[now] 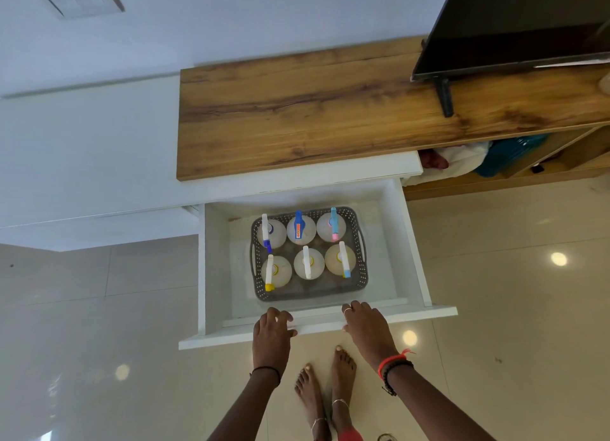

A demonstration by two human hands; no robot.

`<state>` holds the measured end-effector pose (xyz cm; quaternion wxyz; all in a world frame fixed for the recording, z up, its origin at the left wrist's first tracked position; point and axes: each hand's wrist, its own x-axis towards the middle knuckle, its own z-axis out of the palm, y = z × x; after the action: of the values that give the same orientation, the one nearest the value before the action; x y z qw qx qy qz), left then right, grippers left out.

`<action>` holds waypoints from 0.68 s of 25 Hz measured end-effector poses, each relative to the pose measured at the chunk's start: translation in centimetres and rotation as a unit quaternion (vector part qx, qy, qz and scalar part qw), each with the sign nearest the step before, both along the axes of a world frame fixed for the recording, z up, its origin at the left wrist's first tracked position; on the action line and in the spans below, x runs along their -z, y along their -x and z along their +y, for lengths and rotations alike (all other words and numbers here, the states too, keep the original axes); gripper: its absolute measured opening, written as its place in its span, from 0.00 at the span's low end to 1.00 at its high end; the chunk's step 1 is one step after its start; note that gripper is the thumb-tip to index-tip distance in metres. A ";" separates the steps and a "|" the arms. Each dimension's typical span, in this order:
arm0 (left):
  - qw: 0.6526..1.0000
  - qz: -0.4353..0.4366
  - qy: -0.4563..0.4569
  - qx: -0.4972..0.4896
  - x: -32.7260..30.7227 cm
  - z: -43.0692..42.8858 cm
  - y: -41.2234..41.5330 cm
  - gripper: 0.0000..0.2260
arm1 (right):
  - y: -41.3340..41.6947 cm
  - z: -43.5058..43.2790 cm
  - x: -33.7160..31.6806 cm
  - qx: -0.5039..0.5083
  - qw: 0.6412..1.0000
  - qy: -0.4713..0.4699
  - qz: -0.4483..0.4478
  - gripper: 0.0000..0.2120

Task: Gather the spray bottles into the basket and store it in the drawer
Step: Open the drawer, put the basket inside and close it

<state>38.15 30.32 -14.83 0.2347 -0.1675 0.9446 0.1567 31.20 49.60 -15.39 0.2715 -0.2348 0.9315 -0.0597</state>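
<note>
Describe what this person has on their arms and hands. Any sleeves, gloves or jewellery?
No sleeves or gloves show: both forearms are bare. The left hand has a thin black band at the wrist. The right hand has a pale ring on one finger, and its wrist carries a red thread with a loose end beside a black beaded bracelet.

No legible txt; red label on blue-top spray bottle (298, 228) prob. too small.

Six spray bottles (308, 249) in basket (362, 277), basket in open drawer (409, 242) below countertop (297, 110).
</note>
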 end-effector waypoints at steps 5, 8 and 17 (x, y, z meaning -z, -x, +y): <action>0.999 0.010 0.026 -0.027 -0.2 -0.2 2.0 0.12 | 1.8 -0.8 -0.1 0.023 1.000 0.016 0.013 0.13; 0.998 0.014 0.041 -0.040 -0.4 -0.5 3.7 0.10 | 3.3 -1.3 -0.2 0.027 0.999 0.023 0.023 0.13; 0.986 -0.037 0.060 -0.152 -0.9 -2.4 8.5 0.21 | 7.5 -3.7 -0.4 0.096 0.994 0.007 0.059 0.11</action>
<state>29.65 27.87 -13.95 0.2329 -0.3284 0.9065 0.1270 23.66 45.94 -14.96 0.2070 -0.1494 0.9637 -0.0778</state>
